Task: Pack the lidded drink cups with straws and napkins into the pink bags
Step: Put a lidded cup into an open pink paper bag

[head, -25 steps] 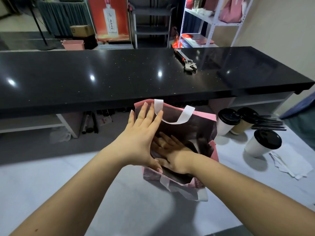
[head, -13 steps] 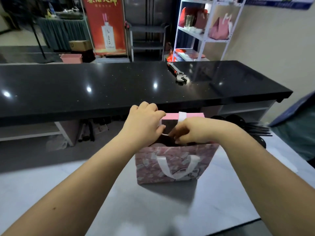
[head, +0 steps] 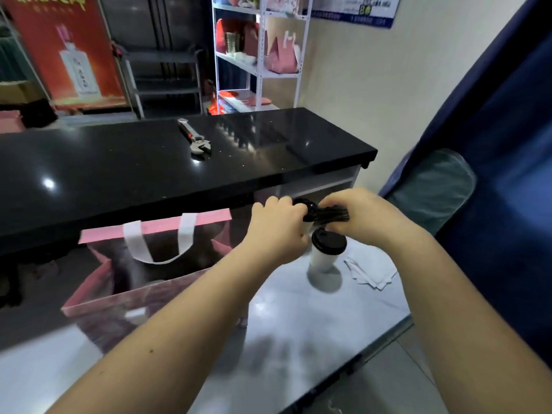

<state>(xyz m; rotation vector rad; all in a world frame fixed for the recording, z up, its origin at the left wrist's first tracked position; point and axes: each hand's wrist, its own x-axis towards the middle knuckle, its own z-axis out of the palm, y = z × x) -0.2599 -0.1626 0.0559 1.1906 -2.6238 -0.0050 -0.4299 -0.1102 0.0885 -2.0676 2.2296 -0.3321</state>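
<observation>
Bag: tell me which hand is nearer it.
Left. The left hand is just right of the bag, at a cup; the right hand is farther right, gripping the straws.

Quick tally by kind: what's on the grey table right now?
Bag: 1
Cups: 2 in view, front cup and back cup; more may be hidden
Straw bundle: 1
Napkin pile: 1
Total: 5
</observation>
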